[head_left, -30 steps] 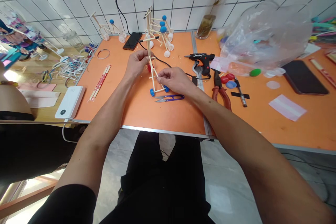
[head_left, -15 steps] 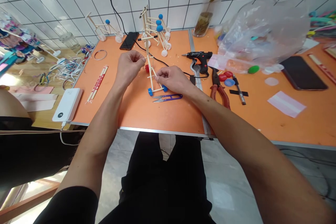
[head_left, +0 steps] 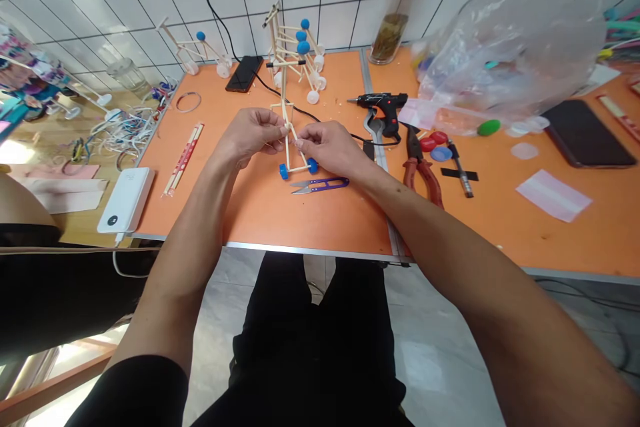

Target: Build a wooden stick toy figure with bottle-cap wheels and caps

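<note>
In front of me stands a model frame of thin wooden sticks [head_left: 283, 90], with blue bottle-cap wheels [head_left: 313, 165] at its near end and a dark-tipped crosspiece at its top. My left hand [head_left: 255, 135] pinches at the frame's left side near its middle; its fingertips cover the spot. From the right, my right hand [head_left: 327, 149] has thumb and fingers closed on the frame's right stick, just above a wheel. Purple thread snips [head_left: 327, 183] lie open-bladed just below the frame.
More stick models [head_left: 300, 60] with blue caps stand by the wall. On the right are a glue gun [head_left: 383, 107], pliers [head_left: 420, 170], a pen [head_left: 460, 173], a phone [head_left: 590, 133] and a plastic bag [head_left: 505, 60]. Packaged chopsticks [head_left: 183, 160] and a power bank [head_left: 127, 200] lie left.
My left hand has moved right and slightly down, from beside the frame onto its middle. The red cap seen behind it is now hidden. My right hand keeps its hold.
</note>
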Demonstrator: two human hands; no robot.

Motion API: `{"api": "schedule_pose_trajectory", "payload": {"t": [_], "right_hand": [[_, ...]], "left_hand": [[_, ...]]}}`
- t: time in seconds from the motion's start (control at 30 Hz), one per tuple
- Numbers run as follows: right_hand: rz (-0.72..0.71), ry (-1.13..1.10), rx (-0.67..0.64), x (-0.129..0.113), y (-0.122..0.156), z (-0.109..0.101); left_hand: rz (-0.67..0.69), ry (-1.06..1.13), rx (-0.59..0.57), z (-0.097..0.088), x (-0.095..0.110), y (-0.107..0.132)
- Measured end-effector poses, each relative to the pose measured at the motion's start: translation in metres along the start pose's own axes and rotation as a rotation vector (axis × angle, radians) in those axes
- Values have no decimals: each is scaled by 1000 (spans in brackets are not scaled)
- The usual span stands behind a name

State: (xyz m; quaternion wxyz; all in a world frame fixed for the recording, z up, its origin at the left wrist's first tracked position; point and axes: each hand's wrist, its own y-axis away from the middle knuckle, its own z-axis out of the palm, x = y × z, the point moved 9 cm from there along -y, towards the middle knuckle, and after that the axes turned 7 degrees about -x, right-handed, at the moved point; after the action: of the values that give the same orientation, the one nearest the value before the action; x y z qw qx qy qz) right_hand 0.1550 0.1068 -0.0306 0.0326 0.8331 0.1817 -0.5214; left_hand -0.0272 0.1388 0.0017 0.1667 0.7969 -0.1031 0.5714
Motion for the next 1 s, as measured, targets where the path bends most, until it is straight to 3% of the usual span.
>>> {"api": "schedule_pose_trajectory", "payload": {"t": [0.33, 0.47, 0.6, 0.73, 1.0], "right_hand": [[33, -163, -18, 2, 0, 2], [45, -158, -31, 3, 0, 4], [74, -150, -32, 0, 2, 3], [82, -167, -44, -1, 3, 4], [53, -149, -47, 4, 2, 3]], "left_hand": [[21, 26, 9, 7, 3, 0], [34, -3, 25, -2, -1, -3], [77, -56, 124, -16, -10, -13], [77, -110, 159, -17, -24, -25], [75, -81, 33, -3, -33, -30]]}}
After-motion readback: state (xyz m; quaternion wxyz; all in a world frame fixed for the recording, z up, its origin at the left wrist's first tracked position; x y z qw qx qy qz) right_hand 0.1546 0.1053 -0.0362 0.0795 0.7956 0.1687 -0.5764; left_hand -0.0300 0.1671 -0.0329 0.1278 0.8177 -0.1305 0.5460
